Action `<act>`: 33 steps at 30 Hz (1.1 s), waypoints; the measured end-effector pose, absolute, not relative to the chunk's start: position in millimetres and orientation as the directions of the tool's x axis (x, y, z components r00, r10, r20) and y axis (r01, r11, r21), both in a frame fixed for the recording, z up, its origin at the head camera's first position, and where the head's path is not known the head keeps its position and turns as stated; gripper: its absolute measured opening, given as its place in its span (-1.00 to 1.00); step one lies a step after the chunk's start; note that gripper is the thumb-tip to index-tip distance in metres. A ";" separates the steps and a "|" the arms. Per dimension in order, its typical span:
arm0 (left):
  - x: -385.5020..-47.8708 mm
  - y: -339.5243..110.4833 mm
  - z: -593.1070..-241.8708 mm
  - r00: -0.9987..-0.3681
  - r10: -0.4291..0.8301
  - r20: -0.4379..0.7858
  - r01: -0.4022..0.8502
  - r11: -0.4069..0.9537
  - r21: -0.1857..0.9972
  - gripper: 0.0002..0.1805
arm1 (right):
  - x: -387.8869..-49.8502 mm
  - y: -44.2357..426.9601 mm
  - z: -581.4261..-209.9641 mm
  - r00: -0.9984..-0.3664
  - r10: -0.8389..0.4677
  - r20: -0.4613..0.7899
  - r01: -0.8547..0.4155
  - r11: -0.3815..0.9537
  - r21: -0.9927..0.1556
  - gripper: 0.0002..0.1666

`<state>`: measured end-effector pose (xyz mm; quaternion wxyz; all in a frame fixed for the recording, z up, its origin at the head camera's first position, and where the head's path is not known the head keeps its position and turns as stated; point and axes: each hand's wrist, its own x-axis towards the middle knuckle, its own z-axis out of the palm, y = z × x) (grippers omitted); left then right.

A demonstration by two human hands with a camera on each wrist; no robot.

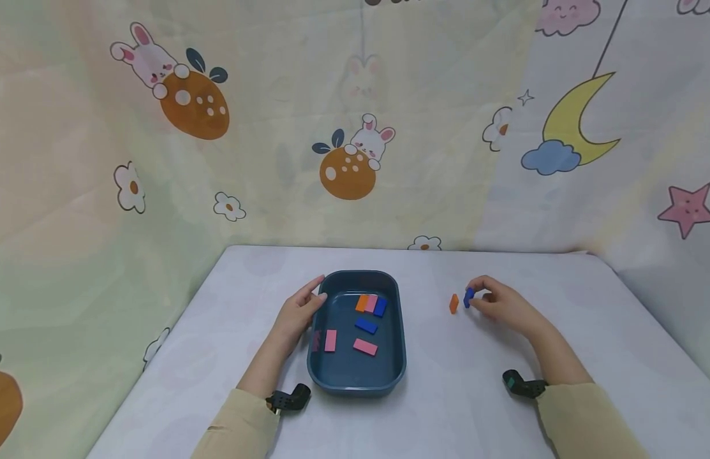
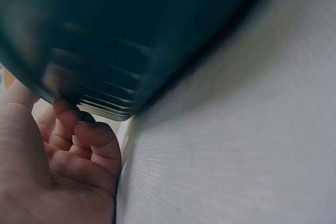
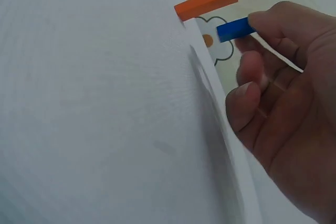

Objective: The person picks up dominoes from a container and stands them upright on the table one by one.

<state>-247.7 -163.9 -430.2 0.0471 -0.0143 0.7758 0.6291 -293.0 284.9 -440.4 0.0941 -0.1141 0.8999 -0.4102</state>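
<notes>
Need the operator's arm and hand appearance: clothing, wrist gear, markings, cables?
Left hand and right hand: bare, no gloves. Left sleeve and right sleeve: plain beige, no print visible. Black, angular wrist units, left unit and right unit; the right one shows a small green patch. No cables visible.

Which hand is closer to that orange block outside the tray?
The right. The right hand is just beside the orange block, pinching a blue block. The left hand is farther off, at the left side of the tray.
</notes>
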 end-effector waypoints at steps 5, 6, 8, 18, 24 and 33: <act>-249.3 -164.8 -431.7 -0.995 0.039 -0.090 -0.081 0.202 0.976 -0.42 | -296.0 285.4 -448.2 -0.954 -0.286 -0.088 -0.126 0.648 -0.751 -0.62; -250.5 -165.1 -433.6 -0.995 0.039 -0.087 -0.078 0.200 0.977 -0.42 | -296.2 285.1 -449.0 -0.954 -0.286 -0.085 -0.127 0.647 -0.752 -0.62; -253.9 -166.1 -438.9 -0.996 0.033 -0.082 -0.074 0.194 0.978 -0.43 | -296.7 284.7 -450.3 -0.954 -0.287 -0.083 -0.129 0.646 -0.752 -0.62; -263.7 -169.8 -458.5 -0.998 0.010 -0.063 -0.061 0.174 0.983 -0.40 | -296.7 280.9 -451.6 -0.956 -0.274 -0.108 -0.109 0.669 -0.735 -0.64; -263.4 -167.7 -452.8 -0.996 0.015 -0.086 -0.082 0.178 0.981 -0.44 | -296.3 280.2 -450.7 -0.956 -0.271 -0.111 -0.113 0.691 -0.714 -0.62; -270.7 -171.3 -467.1 -0.998 0.011 -0.067 -0.064 0.169 0.984 -0.40 | -295.7 280.7 -451.3 -0.956 -0.272 -0.112 -0.113 0.692 -0.713 -0.56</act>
